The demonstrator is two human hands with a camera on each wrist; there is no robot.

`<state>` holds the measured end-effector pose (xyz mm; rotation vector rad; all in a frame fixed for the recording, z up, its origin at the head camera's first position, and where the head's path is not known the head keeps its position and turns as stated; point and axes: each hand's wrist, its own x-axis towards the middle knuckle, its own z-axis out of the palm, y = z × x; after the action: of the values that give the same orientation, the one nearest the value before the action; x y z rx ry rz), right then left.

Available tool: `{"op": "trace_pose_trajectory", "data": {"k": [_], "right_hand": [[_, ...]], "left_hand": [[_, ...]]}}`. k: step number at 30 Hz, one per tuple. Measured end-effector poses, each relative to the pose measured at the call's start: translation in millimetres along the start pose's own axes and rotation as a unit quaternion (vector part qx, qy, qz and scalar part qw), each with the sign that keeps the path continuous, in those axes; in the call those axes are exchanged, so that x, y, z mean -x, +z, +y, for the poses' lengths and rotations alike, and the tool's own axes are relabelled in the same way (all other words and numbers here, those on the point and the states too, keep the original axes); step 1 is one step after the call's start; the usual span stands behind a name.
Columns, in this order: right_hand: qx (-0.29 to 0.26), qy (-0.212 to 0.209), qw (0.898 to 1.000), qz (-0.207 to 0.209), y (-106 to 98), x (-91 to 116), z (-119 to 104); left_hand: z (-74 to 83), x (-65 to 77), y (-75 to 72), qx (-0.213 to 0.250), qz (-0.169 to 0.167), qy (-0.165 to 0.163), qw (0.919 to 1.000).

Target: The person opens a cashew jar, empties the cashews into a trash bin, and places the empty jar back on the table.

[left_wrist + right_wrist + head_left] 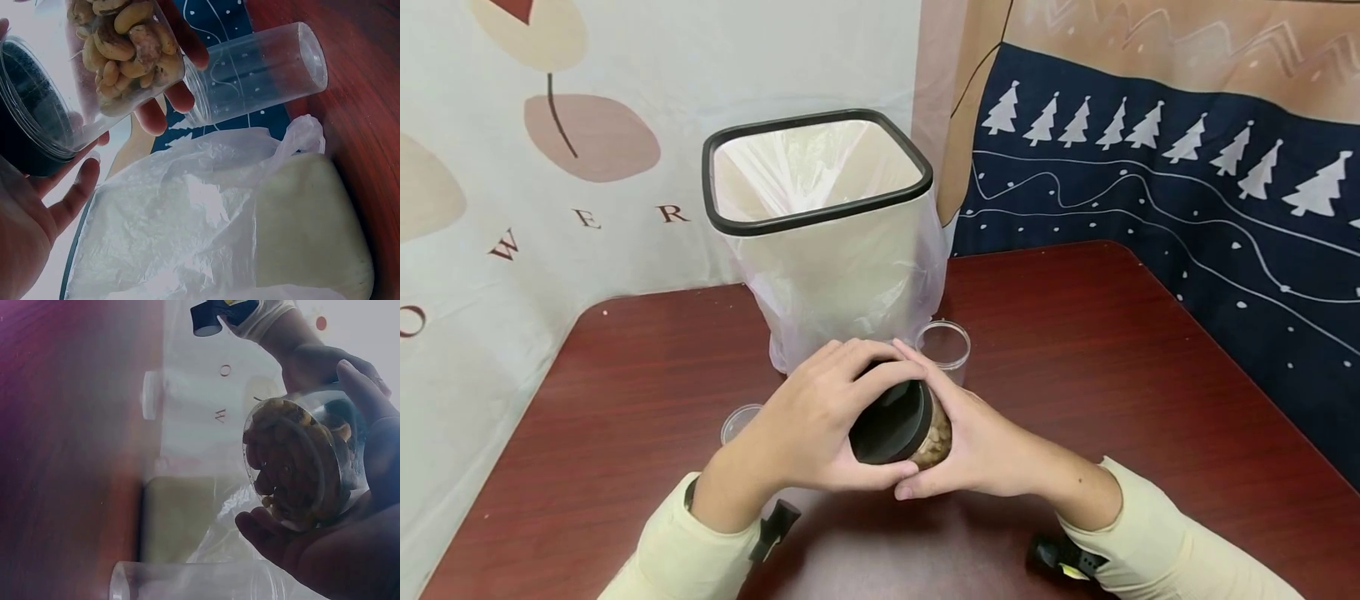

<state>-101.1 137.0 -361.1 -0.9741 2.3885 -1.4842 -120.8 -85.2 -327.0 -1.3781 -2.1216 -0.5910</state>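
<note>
Working from left to right in the head view, we note first the pale cloth (737,67) with printed leaf shapes and dark red letters, hanging behind the red-brown table (640,375). The left sleeve (688,542) is cream, with a black strap (778,523) at the wrist. A clear disc (741,422) lies on the table, partly hidden by the left hand (823,417).

We record the left hand as grasping, its fingers and thumb curved round the black lid (891,421). Behind it stands the bin (820,216), black-rimmed, its thin plastic bag (928,262) lining the inside and draping down the outside.

The jar of nuts (934,442) is held up off the table, in front of the bin and tilted, with the lid on its end. From the left wrist view, we observe the nuts gathered toward the base, away from the lid. A clear jar (946,350) stands upright near the bin's right front corner.

We find the right hand (973,433) wrapped round the body of the nut-filled jar. Beyond the cream right sleeve (1165,525) hangs a navy cloth (1075,192) with white trees.
</note>
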Motion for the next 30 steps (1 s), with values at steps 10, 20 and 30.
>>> {"op": "trace_pose_trajectory", "data": {"k": [10, 20, 30], "right_hand": [[0.049, -0.027, 0.998, 0.034, 5, -1, 5], [0.057, -0.019, 0.997, 0.043, 2, 0, 3], [0.004, -0.03, 1.0, -0.006, -7, 1, 1]], "left_hand": [[1.8, 0.2, 2.2, 0.004, 0.002, -0.001, 1.0], [1.9, -1.6, 6.4, 0.012, 0.028, 0.028, 0.9992], [7.3, -4.4, 2.3, 0.014, 0.045, 0.062, 0.997]]}}
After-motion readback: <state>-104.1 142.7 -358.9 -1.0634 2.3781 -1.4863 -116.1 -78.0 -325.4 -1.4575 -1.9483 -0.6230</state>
